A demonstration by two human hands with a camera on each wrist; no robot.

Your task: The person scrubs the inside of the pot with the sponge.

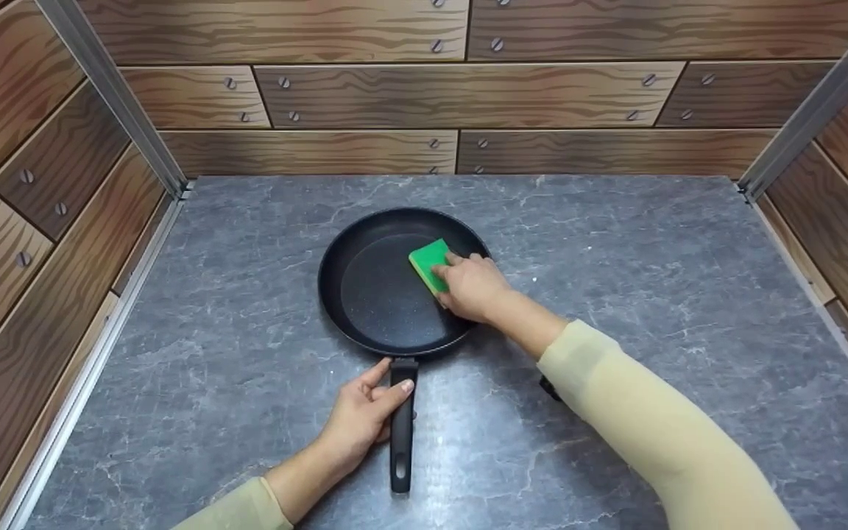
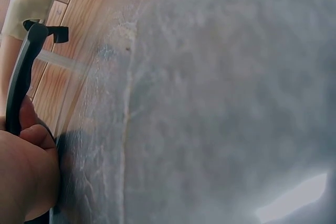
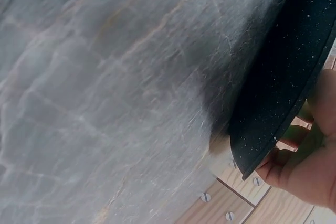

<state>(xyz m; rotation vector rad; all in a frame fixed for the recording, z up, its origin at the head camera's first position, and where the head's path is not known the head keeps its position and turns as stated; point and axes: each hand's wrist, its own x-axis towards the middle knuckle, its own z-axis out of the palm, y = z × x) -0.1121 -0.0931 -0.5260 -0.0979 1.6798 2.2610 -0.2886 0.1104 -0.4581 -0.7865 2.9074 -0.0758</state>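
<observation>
A black frying pan (image 1: 376,287) sits on the grey marbled tabletop, its handle (image 1: 402,442) pointing toward the near edge. My left hand (image 1: 358,412) grips the handle close to the pan, thumb on top; the left wrist view shows its fingers curled under the handle (image 2: 23,77). Inside the pan, right of its middle, my right hand (image 1: 474,285) holds a green sponge (image 1: 430,259) with a yellow underside against the inner surface. Fingertips lie over the sponge's green face. In the right wrist view the pan's speckled outer wall (image 3: 283,72) hides the sponge, beside the right hand (image 3: 307,166).
Wood-patterned panels (image 1: 468,96) close off the back and both sides. Metal rails (image 1: 115,96) run up the corners and along the table's side edges. The marbled tabletop (image 1: 652,258) spreads around the pan. A dark strap piece (image 1: 549,388) shows under the right sleeve.
</observation>
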